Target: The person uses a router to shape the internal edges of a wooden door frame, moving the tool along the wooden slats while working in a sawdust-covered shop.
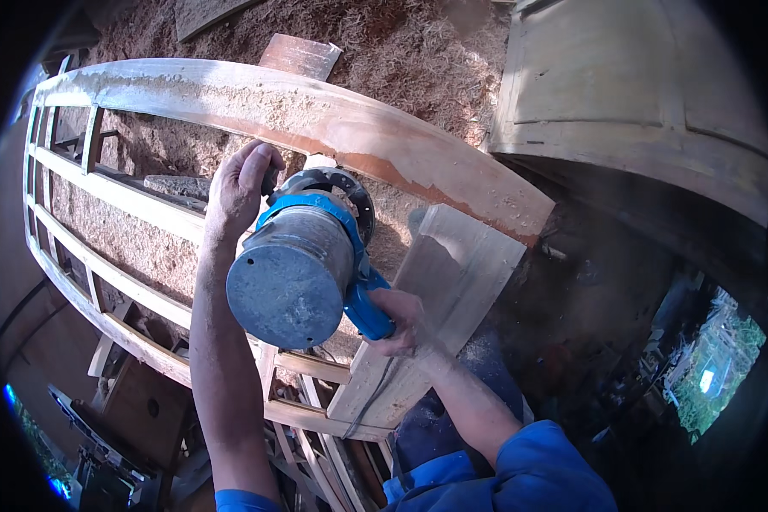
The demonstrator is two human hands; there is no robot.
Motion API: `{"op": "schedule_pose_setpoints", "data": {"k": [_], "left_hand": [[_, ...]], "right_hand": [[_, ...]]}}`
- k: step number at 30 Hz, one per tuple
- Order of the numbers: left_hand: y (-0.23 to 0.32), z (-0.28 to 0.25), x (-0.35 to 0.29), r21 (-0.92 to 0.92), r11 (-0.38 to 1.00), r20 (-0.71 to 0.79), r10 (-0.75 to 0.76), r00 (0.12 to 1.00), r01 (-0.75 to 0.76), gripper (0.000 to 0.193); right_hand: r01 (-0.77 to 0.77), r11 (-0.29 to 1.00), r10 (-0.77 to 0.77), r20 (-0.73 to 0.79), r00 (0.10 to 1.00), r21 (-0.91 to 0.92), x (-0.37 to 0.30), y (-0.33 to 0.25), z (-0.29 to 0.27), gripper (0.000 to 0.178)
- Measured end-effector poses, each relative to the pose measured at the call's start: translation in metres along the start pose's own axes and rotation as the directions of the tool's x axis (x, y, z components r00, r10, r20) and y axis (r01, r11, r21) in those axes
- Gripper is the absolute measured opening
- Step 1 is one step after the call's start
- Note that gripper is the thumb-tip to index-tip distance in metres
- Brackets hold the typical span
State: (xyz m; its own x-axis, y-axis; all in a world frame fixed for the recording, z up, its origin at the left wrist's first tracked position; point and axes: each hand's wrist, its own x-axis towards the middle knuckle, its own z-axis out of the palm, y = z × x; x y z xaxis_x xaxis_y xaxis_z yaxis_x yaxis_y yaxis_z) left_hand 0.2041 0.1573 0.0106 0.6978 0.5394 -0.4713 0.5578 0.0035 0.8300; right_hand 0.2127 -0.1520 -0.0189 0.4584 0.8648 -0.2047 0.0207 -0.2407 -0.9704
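We have the blue-and-grey power tool (292, 277) over the curved wooden frame (375, 136), hiding part of it; shavings (418, 64) and a short board (300, 56) lie beyond. The tool sits between our right hand (398, 322), grasping its blue handle (367, 311), and our left hand (241, 183), clasping its dark front knob (270, 181).

Woodworking w/shop: a big curved timber frame (205, 81) lies under the L hand (237, 189) & R hand (398, 322), w/ a blue & grey pwr tool (292, 269) btwn them. Shavings (410, 64) lie thick on the far side of the hands, w/ an offcut (303, 56) there too. Panelled wooden pc (597, 77) sits beyond & right of the R hand; loose strips (343, 465) lie nearer the body.
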Motion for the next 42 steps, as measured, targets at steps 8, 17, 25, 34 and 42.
{"op": "schedule_pose_setpoints", "data": {"k": [8,17,25,34,42], "left_hand": [[-0.003,0.004,0.017,-0.027,0.999,-0.009,0.022,1.0,-0.023,0.036],[0.021,0.012,0.041,0.023,0.998,-0.009,0.063,0.998,-0.063,0.037],[0.017,0.012,0.053,0.161,0.957,0.043,0.236,0.971,-0.24,0.038],[0.003,0.006,0.019,0.015,1.0,-0.017,0.025,1.0,-0.025,0.039],[-0.031,-0.011,-0.02,-0.013,0.998,-0.034,0.062,0.997,-0.062,0.037]], "right_hand": [[-0.091,0.996,0.09,-0.042,0.995,-0.015,0.009,-0.011,-0.01,0.051],[-0.134,0.991,0.137,-0.111,0.984,0.028,0.028,-0.013,-0.02,0.045],[-0.099,0.995,0.101,-0.18,0.978,0.024,0.031,-0.006,-0.018,0.04],[-0.133,0.991,0.135,-0.105,0.985,0.022,0.012,-0.017,-0.008,0.045],[-0.129,0.992,0.129,0.025,0.991,-0.007,-0.009,-0.015,0.008,0.049]]}}
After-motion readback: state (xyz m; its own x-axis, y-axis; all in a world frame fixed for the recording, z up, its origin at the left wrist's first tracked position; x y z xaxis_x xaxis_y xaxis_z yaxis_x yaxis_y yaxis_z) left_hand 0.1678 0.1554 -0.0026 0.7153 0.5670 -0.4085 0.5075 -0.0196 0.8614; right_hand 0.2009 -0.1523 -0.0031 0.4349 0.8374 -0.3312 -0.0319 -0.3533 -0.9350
